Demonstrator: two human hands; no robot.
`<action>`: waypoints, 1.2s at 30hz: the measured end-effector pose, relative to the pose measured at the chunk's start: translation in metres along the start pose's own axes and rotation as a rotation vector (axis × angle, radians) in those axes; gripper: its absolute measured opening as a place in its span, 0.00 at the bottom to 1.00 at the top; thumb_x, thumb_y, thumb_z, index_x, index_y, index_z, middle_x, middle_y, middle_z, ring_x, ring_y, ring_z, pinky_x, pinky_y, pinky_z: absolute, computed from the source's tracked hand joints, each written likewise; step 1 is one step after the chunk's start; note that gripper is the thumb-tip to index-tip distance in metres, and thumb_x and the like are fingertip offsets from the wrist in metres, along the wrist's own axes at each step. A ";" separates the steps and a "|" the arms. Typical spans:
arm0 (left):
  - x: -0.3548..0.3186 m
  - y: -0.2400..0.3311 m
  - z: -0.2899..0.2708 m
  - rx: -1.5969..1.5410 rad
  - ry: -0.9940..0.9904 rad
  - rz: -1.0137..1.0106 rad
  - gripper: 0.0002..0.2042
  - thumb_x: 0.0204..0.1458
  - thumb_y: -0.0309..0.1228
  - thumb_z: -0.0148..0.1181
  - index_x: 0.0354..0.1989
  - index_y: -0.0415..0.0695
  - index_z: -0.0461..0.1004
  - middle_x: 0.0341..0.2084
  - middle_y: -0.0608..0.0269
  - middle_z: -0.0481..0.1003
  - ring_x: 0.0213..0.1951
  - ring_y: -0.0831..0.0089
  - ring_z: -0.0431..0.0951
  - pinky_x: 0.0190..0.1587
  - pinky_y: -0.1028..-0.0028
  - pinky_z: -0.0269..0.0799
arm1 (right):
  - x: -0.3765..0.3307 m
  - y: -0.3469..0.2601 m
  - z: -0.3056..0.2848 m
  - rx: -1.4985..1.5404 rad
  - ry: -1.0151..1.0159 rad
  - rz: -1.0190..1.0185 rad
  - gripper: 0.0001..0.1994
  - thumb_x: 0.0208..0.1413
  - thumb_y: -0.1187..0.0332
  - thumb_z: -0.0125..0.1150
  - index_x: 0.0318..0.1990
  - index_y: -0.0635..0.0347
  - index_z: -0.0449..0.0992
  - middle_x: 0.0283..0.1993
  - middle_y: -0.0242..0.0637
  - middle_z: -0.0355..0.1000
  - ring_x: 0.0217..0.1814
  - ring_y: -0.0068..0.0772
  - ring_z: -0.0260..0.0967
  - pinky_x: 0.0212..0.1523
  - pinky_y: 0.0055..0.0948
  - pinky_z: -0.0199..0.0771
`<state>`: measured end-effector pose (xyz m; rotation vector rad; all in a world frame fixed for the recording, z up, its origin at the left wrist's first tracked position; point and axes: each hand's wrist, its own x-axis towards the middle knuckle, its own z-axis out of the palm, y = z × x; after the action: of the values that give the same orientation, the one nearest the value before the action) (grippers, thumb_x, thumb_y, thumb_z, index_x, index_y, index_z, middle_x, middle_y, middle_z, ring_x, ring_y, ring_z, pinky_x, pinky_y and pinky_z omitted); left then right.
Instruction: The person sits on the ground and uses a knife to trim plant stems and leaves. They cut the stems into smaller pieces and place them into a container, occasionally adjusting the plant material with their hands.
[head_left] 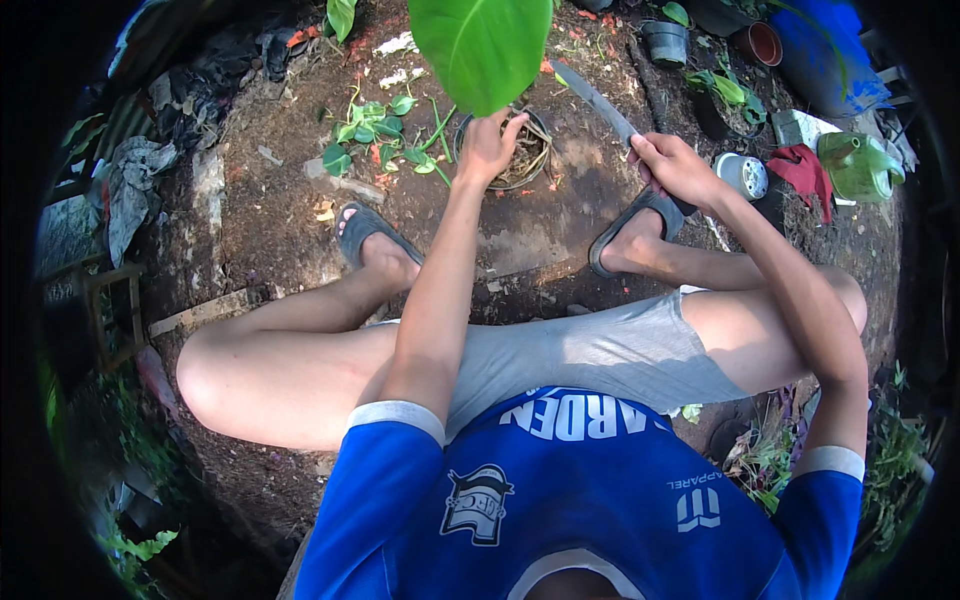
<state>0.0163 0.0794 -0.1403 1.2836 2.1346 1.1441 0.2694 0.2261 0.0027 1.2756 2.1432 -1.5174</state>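
My left hand (488, 152) is at a round pot (517, 187) that holds dry brown stems and roots. Its fingers curl down inside the rim with the thumb sticking out; what they grip is hidden. A large green leaf (482, 50) hangs over the pot and covers its far side. In my right hand (676, 170) is a long knife (597, 101), held by its dark handle, the blade slanting up and left towards the pot. Left of the pot, cut leafy vines (372, 128) and green stems (437, 130) lie on the ground.
My sandalled feet stand on either side, near the pot. To the right are a white perforated pot (741, 176), a red cloth (802, 178), a green plastic jug (860, 166) and a potted plant (730, 105). A grey pot (665, 43) and blue barrel (828, 60) are farther back.
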 end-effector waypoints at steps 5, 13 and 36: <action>0.016 0.017 -0.020 0.059 0.029 0.015 0.23 0.64 0.50 0.60 0.38 0.36 0.79 0.33 0.37 0.80 0.40 0.38 0.80 0.42 0.49 0.73 | -0.002 -0.011 -0.004 0.073 -0.017 -0.034 0.24 0.76 0.50 0.45 0.43 0.63 0.76 0.26 0.28 0.69 0.25 0.20 0.66 0.26 0.26 0.68; 0.054 0.088 -0.072 -0.047 0.260 0.103 0.22 0.64 0.47 0.62 0.40 0.35 0.82 0.24 0.46 0.79 0.28 0.51 0.80 0.37 0.57 0.74 | -0.016 -0.049 -0.012 0.239 0.028 -0.070 0.21 0.78 0.53 0.44 0.43 0.61 0.74 0.28 0.27 0.68 0.27 0.17 0.64 0.27 0.22 0.68; 0.086 0.264 -0.328 -0.261 -0.398 0.485 0.24 0.76 0.46 0.42 0.31 0.40 0.66 0.29 0.66 0.65 0.37 0.71 0.71 0.50 0.67 0.73 | -0.128 -0.193 -0.131 0.074 0.157 -0.679 0.20 0.77 0.55 0.48 0.39 0.63 0.76 0.25 0.25 0.68 0.24 0.15 0.63 0.26 0.20 0.66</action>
<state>-0.1073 0.0737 0.2712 1.7761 1.3797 1.1723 0.2392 0.2537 0.2661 0.7211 2.8319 -1.7797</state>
